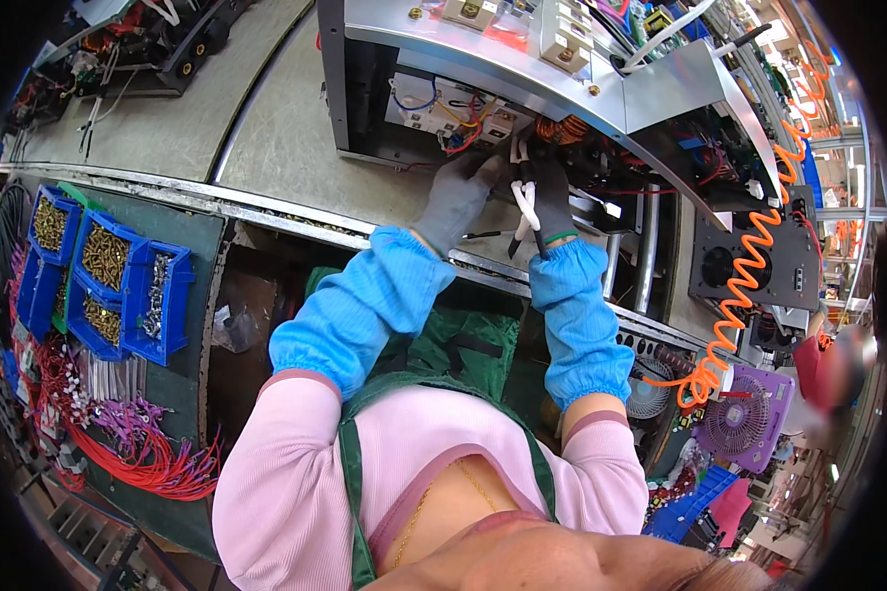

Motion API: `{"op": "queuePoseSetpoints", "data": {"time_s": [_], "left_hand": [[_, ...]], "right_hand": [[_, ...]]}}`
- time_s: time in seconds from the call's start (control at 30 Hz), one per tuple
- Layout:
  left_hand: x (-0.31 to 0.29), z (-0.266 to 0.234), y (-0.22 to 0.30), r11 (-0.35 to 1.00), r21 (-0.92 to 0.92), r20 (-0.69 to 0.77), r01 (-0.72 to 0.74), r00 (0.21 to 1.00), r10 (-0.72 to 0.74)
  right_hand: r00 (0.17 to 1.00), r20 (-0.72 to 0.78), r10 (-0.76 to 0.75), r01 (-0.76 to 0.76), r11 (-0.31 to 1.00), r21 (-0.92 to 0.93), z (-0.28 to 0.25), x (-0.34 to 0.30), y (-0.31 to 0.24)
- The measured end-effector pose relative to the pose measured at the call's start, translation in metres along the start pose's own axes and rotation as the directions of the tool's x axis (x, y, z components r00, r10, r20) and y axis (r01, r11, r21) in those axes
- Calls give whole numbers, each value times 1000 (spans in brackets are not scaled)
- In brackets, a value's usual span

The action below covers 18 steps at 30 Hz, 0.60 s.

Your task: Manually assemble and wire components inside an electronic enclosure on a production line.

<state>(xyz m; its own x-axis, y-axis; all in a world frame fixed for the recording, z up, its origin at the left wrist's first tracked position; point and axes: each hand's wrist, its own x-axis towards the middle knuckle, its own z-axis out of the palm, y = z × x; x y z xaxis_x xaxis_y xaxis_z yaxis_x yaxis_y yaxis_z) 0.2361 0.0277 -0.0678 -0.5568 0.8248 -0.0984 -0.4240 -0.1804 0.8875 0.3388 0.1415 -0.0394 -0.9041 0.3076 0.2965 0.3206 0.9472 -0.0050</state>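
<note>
Both my hands, in grey gloves, reach into the open side of a metal equipment chassis (pixel 611 94). My left hand (pixel 460 200) is at the chassis's lower edge, its fingers curled with the thumb against them. What they may pinch is hidden. Close to its right hang thick black cables with white sleeving (pixel 525 202), crossing one another. My right hand (pixel 554 197) is just behind and right of these cables. Its fingers are lost in shadow inside the chassis. Above the hands sits a copper-wound coil (pixel 562 129). A white component block (pixel 443 106) with coloured wires is to the left.
Blue bins (pixel 155 300) of brass screws and other small hardware stand at the left, above bundles of red wires (pixel 143 458). An orange coiled hose (pixel 754 256) hangs at the right, near a purple fan (pixel 744 419). Another chassis (pixel 168 54) is at the far left.
</note>
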Motion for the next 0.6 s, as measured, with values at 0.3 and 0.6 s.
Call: {"op": "queuePoseSetpoints", "data": {"time_s": [0.3, 0.6], "left_hand": [[12, 0, -3, 999, -13, -141, -29, 990, 27], [11, -6, -11, 956, -41, 97, -291, 951, 293]], "right_hand": [[998, -6, 70, -70, 997, -36, -8, -2, -13], [996, -37, 75, -73, 996, 50, 8, -3, 6]]}}
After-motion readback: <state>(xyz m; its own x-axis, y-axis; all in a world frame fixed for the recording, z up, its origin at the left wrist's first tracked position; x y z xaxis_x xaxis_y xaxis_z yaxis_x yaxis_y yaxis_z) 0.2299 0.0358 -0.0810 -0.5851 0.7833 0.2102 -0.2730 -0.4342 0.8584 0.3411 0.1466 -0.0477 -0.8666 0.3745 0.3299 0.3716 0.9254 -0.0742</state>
